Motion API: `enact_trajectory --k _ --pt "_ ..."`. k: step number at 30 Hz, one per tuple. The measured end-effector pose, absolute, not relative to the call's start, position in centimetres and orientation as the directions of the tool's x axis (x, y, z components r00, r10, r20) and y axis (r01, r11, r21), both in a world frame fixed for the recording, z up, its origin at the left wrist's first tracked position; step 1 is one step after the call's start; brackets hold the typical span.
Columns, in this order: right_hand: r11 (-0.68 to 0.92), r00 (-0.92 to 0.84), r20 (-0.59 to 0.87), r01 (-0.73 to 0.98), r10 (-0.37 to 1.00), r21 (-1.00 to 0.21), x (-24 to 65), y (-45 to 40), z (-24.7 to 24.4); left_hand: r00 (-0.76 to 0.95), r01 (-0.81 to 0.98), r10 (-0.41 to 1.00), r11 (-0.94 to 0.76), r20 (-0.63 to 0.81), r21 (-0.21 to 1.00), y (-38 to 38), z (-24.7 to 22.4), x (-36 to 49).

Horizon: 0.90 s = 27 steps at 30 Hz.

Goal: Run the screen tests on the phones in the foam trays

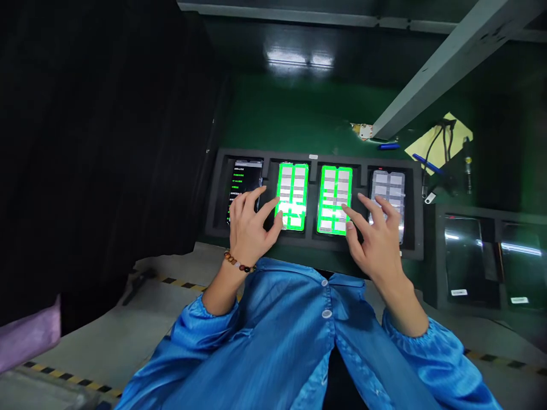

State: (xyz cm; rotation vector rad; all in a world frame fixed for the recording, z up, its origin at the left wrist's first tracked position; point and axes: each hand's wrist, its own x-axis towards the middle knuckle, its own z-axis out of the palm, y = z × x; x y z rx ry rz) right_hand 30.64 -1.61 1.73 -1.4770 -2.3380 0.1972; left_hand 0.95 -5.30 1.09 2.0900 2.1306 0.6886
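Observation:
A dark foam tray (313, 245) holds several phones in separate slots. The leftmost phone (248, 171) shows a black screen with green and white text. Two middle phones, one (293, 185) left and one (335, 188) right, have bright green screens with white blocks. The rightmost phone (388, 185) shows grey blocks. My left hand (252, 222), beaded bracelet at the wrist, is spread over the leftmost phone's lower part, index fingertip at the left green screen's edge. My right hand (378, 233) is spread over the rightmost phone, index fingertip at the right green screen. Neither holds anything.
A second tray (491, 213) with dark phones lies at the right. Behind are a yellow sheet (459, 134) with black cables, blue pens (388, 146), a USB stick (430, 198) and a slanting metal post (436, 62). A black curtain (106, 125) hangs at the left.

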Motion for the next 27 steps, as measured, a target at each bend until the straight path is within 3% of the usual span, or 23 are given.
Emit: enact_trajectory --k 13,19,27 --pt "0.496 -0.453 0.205 0.811 0.868 -0.311 28.7 -0.4 1.7 -0.032 0.920 0.966 -0.071 0.255 0.385 -4.7 0.8 1.4" --pt "0.410 -0.354 0.220 0.853 0.909 -0.324 29.5 -0.4 1.5 -0.053 0.917 0.962 -0.060 0.269 0.395 -4.7 0.7 1.4" --pt "0.516 -0.478 0.194 0.803 0.857 -0.299 28.2 0.3 1.7 -0.039 0.918 0.956 -0.080 0.289 0.389 -4.7 0.5 1.4"
